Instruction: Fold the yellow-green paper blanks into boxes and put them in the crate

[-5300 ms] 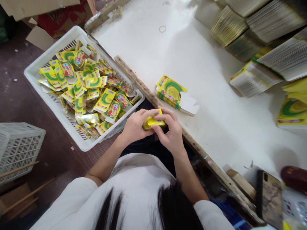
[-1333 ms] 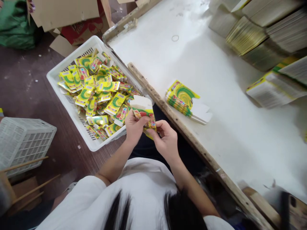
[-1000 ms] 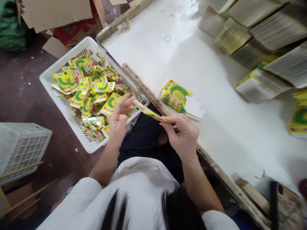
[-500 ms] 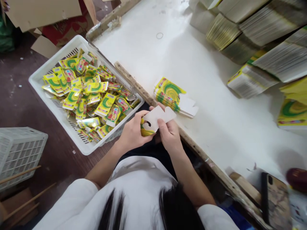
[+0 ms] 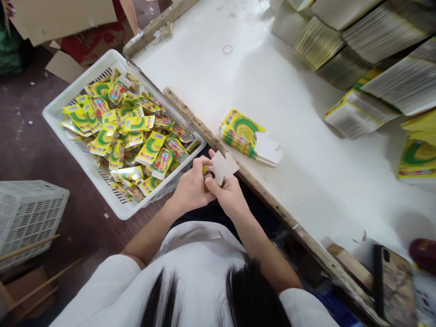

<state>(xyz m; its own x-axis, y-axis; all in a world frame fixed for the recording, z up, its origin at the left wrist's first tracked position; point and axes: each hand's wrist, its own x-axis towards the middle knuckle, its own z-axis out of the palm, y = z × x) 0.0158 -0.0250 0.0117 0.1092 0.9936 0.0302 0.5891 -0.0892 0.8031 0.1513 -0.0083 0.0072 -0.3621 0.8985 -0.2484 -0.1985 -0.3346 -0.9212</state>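
Near the table edge (image 5: pixel 275 207), carton (image 5: pixel 222 167) in hands (image 5: pixel 193 187) (image 5: pixel 232 196)

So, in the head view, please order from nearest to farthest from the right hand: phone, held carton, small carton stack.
1. Held carton, touching the right hand.
2. Small carton stack, on the table, just ahead.
3. Phone, at the lower right.

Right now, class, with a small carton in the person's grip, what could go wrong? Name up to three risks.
The carton, held by the left grip and right grip, has a white flap that might crease.
The stack of cartons lies beside the wooden strip, so a stray knock could scatter it.
The basket looks heaped with packs; a bump might spill some.
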